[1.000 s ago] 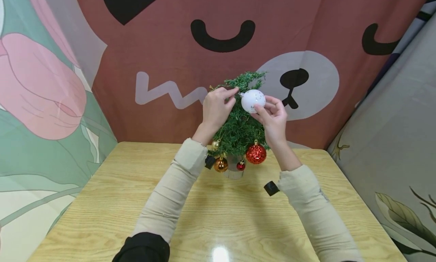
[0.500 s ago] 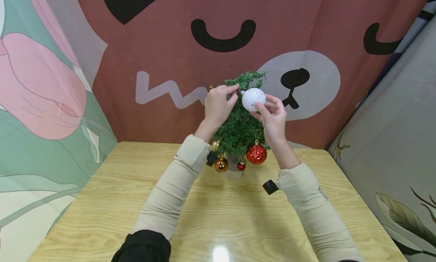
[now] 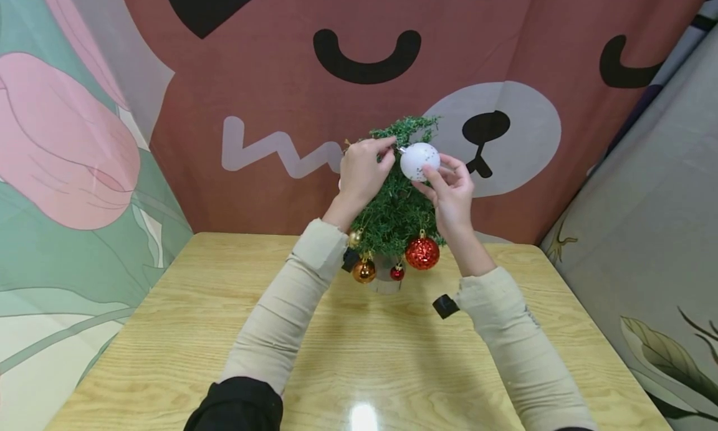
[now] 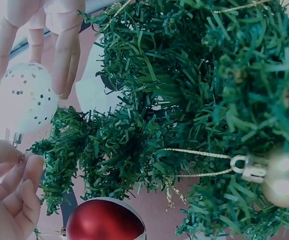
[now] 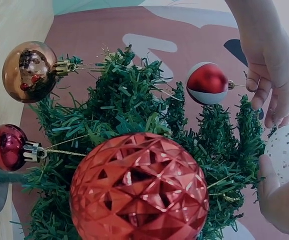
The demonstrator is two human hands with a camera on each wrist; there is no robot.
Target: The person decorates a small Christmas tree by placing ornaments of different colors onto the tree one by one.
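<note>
A white Christmas bauble point(image 3: 419, 162) with silvery dots is up near the top of a small green Christmas tree point(image 3: 395, 213). My right hand point(image 3: 453, 197) holds it between thumb and fingers from the right. At the bauble's silver cap point(image 4: 16, 139), my left hand point(image 3: 363, 172) pinches the hanging loop with thumb and forefinger; the loop itself is mostly hidden by the fingertips. In the left wrist view, the bauble hangs just beside the tip of a branch. A red and white bauble point(image 5: 207, 84) hangs close to my left hand.
Lower on the tree hang a large red faceted bauble point(image 3: 422, 253), a small red one point(image 3: 397, 272), an orange-gold one point(image 3: 364, 271) and a pale gold one point(image 4: 285, 179). The tree stands on a wooden table point(image 3: 235, 300) before a brown printed cloth point(image 3: 269, 200).
Both hands have shifted slightly up and to the right with the white bauble between them. Their hold on it looks the same, and the tree stays in place.
</note>
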